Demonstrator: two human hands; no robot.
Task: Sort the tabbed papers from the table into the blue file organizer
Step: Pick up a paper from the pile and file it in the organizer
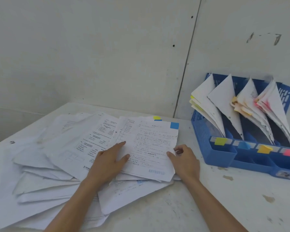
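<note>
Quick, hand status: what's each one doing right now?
Left hand: open, fingers flat on the pile.
Right hand: pinches the right edge of the blue-tabbed sheet.

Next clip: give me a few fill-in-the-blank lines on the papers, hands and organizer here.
The tab on the top sheet is ____.
The right hand pinches that sheet's ____ edge.
The organizer shows ____ coloured slot labels.
Its leftmost label is ____.
Missing words: blue; right; four; yellow.
</note>
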